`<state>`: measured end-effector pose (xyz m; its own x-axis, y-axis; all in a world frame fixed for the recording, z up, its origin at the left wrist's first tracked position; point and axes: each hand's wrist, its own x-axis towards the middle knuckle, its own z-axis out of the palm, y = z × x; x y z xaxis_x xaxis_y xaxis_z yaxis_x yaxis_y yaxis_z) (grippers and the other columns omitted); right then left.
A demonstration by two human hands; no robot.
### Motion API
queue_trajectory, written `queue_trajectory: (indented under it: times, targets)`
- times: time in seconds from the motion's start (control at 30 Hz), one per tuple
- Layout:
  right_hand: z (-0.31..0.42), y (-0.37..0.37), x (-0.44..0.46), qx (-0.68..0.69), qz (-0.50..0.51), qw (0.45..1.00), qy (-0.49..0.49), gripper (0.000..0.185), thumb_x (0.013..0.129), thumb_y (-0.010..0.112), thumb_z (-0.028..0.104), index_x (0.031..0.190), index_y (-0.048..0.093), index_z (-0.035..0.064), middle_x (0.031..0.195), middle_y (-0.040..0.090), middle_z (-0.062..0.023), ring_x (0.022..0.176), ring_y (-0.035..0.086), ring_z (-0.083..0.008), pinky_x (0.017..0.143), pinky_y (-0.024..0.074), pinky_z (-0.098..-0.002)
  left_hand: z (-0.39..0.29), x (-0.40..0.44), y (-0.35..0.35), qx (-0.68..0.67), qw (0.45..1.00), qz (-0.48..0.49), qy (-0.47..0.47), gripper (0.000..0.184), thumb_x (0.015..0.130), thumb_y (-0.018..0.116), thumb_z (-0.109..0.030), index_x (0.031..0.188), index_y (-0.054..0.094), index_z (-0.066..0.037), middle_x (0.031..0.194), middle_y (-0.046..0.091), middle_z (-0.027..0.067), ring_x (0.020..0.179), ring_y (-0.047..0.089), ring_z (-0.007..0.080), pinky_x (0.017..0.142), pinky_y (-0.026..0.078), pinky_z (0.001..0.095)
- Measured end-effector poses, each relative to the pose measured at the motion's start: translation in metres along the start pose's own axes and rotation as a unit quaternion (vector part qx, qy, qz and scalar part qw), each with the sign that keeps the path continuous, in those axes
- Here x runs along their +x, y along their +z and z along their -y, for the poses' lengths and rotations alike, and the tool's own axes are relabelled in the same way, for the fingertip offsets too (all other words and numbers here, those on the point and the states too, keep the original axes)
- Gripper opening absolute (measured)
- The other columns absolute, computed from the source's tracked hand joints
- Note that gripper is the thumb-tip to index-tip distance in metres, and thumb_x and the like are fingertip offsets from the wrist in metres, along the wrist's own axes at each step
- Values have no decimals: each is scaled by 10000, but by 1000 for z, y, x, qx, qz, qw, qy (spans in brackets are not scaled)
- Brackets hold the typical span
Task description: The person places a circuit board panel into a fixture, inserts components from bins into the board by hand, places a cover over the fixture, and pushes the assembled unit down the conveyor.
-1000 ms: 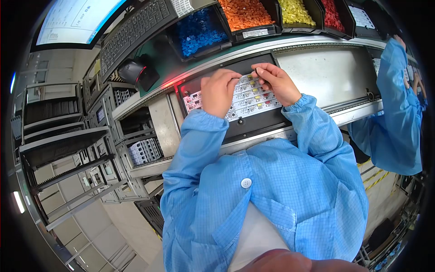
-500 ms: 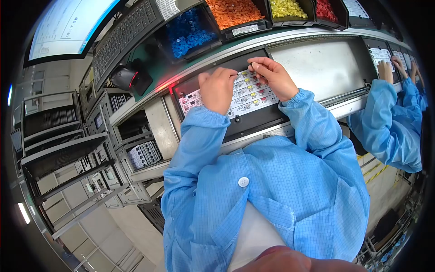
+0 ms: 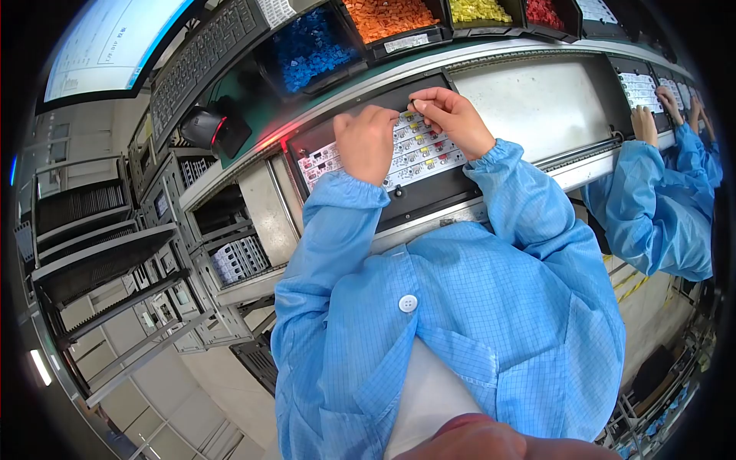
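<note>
White circuit boards (image 3: pixel 418 167) with small yellow and red parts lie side by side in a black tray (image 3: pixel 429 198). My left hand (image 3: pixel 366 144) is over the middle of the boards, its fingers curled and their tips pointing right; whatever they hold is hidden. At the tray's far right corner is my right hand (image 3: pixel 457 121), thumb and forefinger closed by a small dark thing too small to name. The two hands' fingertips are close together at the far edge of the boards.
Bins of blue (image 3: pixel 307 52), orange (image 3: pixel 391 17), yellow (image 3: pixel 479 9) and red pieces (image 3: pixel 548 14) line the far side. A mouse (image 3: pixel 205 129), keyboard (image 3: pixel 203 57) and monitor (image 3: pixel 115 46) stand left. Another person's sleeve (image 3: pixel 652 207) is at right, by more boards (image 3: pixel 640 92).
The whole view has shifted slightly. Both hands stay over the same far part of the boards, with only small finger movement visible.
</note>
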<state>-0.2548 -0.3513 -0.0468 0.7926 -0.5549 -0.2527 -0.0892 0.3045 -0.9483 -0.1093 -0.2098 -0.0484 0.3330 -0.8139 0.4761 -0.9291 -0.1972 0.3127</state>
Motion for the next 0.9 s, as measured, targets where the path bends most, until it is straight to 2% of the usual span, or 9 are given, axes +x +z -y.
queue_trajectory:
  times: [0.27,0.47,0.57,0.67,0.77,0.9]
  targets:
    - [-4,2,3,-41,-14,999,-12,248,1057,666,157,1266,689,25,1080,765,-14,775,535,-23,685,464,-189,-2,1,1,20,999,-13,32,39,881,772,-144,912,787,-162,897,725,-15,755,619,212,786,368,370]
    - [1,4,0,-59,-19,998,-3,232,1045,689,159,1231,714,23,1057,767,-9,771,561,-24,670,473,-186,-4,-3,-7,10,999,29,21,123,912,716,-101,959,809,-166,954,718,-24,825,629,197,813,363,393]
    - [-1,3,2,-136,-2,990,-38,181,1016,716,132,1158,749,24,1011,762,-13,780,588,-46,682,499,-211,-7,-4,-17,15,998,58,14,161,929,700,-95,1015,808,-179,992,712,-10,893,647,201,849,362,398]
    - [4,5,-4,-329,12,930,-166,120,966,758,110,1063,774,42,943,724,-26,782,648,-105,696,536,-265,-1,-12,-18,-51,998,-21,-32,178,934,705,-98,1061,795,-186,1000,708,14,930,659,217,881,362,387]
    - [-7,5,-4,-422,-17,867,-265,104,903,796,104,1001,778,71,900,660,-65,788,685,-209,708,557,-339,10,-19,-33,-49,995,-32,-81,183,940,708,-111,1090,780,-185,997,706,26,968,666,232,906,360,386]
    - [-3,10,-6,-489,-31,822,-292,114,871,806,128,978,779,99,896,625,-85,799,674,-293,702,558,-397,16,-27,-39,-39,994,-7,-104,95,916,753,-179,1003,792,-176,964,712,0,893,655,191,909,347,395]
